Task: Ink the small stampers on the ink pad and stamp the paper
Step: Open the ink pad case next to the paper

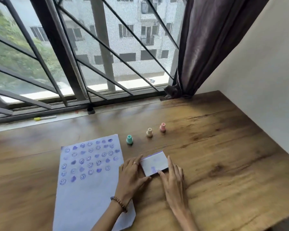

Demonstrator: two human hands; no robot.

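Note:
A white ink pad case with purple smudges on its lid lies on the wooden table. My left hand grips its left side, thumb under the near corner. My right hand holds its right side and near edge with the fingers spread. The paper lies to the left, covered with several rows of purple smiley and blob prints. Three small stampers stand beyond the pad: a teal one, a beige one and a pink one.
A barred window with a sill runs along the table's far edge. A yellow-capped marker lies on the sill. A dark curtain hangs at the right corner beside a white wall.

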